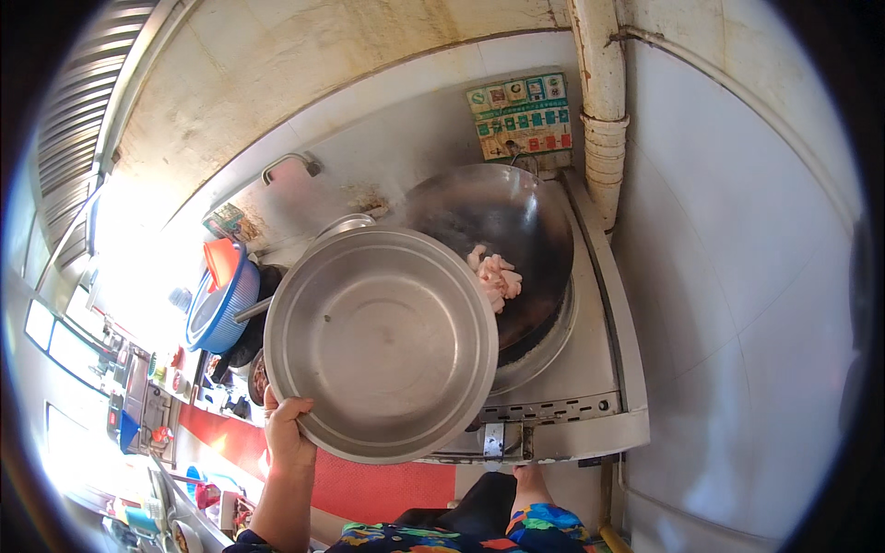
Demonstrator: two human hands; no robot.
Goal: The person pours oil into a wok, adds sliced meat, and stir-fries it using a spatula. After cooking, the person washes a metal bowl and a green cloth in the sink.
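My left hand (287, 428) grips the rim of a wide, round metal basin (387, 345) at its lower left, thumb on the inner side. The basin is tilted so its inside faces me; a small dark speck (328, 319) clings to its wall. Behind and right of it, a large dark wok (477, 200) sits on the stove, partly covered by the basin. Pale pink raw meat pieces (499, 278) lie in a heap in the wok. Only my right forearm (529, 485) shows, at the stove's front edge; the hand itself is hidden there.
A blue plastic basket (242, 304) with an orange item (220, 261) stands left of the basin. The metal stovetop (588, 332) meets a tiled wall (733, 290) on the right. A vertical pipe (601, 159) rises behind the stove. Faint steam hangs near the back wall.
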